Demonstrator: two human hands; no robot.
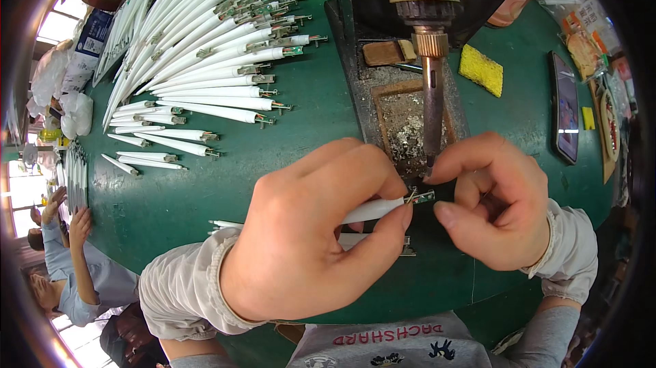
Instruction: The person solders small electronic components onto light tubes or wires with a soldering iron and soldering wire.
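My left hand (314, 231) pinches a white pen-shaped tube (374, 211) between thumb and fingers. A small green circuit board (424, 197) sticks out of its right end, with a short thin wire standing up beside it. Right of that end is my right hand (495, 207), its thumb and index finger apart and the other fingers curled; I see nothing held there. Pointing straight down, a soldering iron (432, 101) has its dark tip just above the circuit board, close to my right index fingertip. More white tubes (225, 224) lie partly hidden under my left hand.
Many white tubes with circuit boards (225, 60) fan across the green table (301, 142). Below the iron is a tray of solder bits (413, 122). A yellow sponge (481, 70) and a phone (564, 108) lie right. Far left, a co-worker (89, 272) reaches toward more tubes.
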